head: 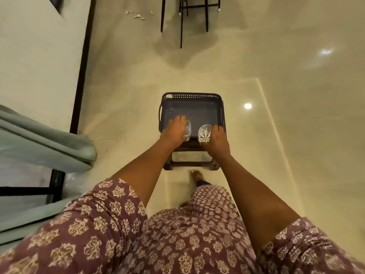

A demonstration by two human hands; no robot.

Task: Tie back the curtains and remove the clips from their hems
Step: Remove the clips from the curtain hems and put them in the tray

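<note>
A dark plastic tray [191, 96] with a perforated rim sits on a low dark stool [190, 165] on the floor ahead of me. My left hand [174, 130] grips a clear glass [187, 130] over the tray's near left part. My right hand [216, 138] holds a second clear cut-pattern glass [204, 133], tilted so its star-cut base faces me. The pale green curtain [45, 143] hangs bunched at the left, by a window. No clips or tie-backs show in this view.
A black-framed window and wall run along the left. Thin black legs of a chair or table [181, 20] stand farther ahead, with scraps of white paper [138, 15] on the glossy tile floor. My bare foot [196, 176] is just behind the stool.
</note>
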